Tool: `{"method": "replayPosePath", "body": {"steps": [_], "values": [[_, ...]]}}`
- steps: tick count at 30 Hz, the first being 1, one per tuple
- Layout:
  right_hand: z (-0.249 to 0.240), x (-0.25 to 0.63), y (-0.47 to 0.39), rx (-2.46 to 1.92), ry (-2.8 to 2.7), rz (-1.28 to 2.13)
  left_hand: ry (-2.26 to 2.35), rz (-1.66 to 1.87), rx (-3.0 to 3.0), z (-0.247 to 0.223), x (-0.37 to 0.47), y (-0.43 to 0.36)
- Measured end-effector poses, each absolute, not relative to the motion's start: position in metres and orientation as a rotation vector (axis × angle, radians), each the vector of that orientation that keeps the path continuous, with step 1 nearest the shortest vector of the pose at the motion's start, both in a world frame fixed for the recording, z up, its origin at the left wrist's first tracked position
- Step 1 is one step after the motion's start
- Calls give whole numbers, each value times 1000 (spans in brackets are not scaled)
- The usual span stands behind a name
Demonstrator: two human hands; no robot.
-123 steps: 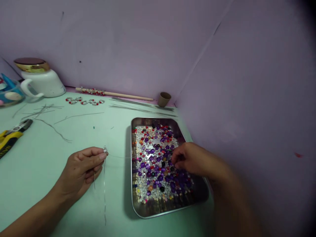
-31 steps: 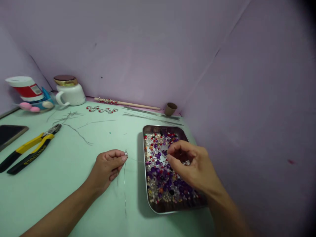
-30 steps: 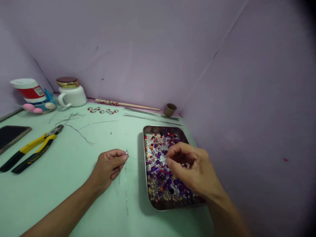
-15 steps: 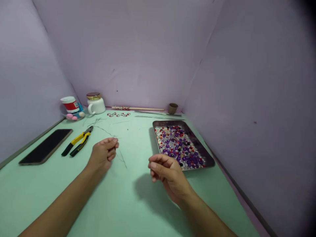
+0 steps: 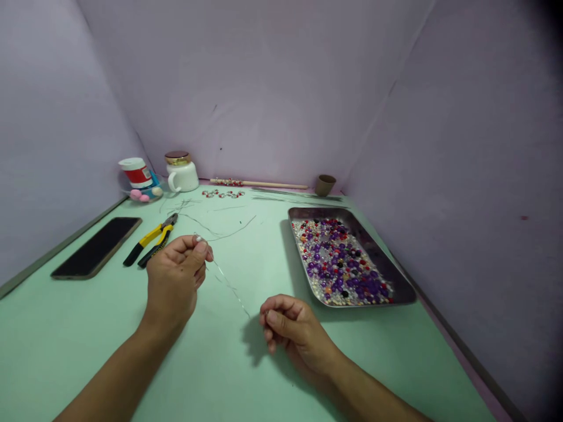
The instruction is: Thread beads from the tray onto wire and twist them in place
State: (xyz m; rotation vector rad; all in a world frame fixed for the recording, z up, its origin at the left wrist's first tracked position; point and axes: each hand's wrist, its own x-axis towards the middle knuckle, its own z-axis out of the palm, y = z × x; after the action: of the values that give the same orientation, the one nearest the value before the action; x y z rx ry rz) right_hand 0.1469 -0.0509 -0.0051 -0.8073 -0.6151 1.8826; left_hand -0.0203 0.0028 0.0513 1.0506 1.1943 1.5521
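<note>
Thin silver wire (image 5: 229, 284), slightly kinked, slants across smooth mint-green counter (image 5: 88, 328). Left hand (image 5: 173, 281) grip pinched shut on wire's upper end, thumb against forefinger. Right hand (image 5: 294, 328) grip curled closed just beside wire's lower tip; contents too small to tell. Rectangular steel tray (image 5: 396, 281) of round glossy beads (image 5: 338, 264), mostly purple and clear, near right hand. Yellow-handled pliers (image 5: 152, 239) beyond left hand.

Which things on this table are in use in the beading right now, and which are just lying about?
In use:
left hand
right hand
wire
tray of beads

Lying about:
pliers
phone
white mug
small cup
wooden stick
</note>
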Motion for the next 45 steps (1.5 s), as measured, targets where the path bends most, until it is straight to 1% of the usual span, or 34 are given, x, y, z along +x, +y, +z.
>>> {"method": "replayPosePath", "body": {"steps": [8,17,25,33,39,45], "values": [[-4,145,-52,-811,-558,1881,1310,1619,1230,47,-14,-8],[-10,145,-54,-856,-602,1813,1363,1691,1259,50,-12,-12],[-11,144,-54,-880,-644,1770,1538,1712,1396,57,-6,-21],[-12,144,-55,-884,-670,1754,1551,1717,1483,56,-8,-21],[-7,143,-55,-903,-650,1758,1568,1789,1404,60,-3,-23],[-5,143,-57,-921,-651,1747,1578,1782,1459,57,-5,-22]]}}
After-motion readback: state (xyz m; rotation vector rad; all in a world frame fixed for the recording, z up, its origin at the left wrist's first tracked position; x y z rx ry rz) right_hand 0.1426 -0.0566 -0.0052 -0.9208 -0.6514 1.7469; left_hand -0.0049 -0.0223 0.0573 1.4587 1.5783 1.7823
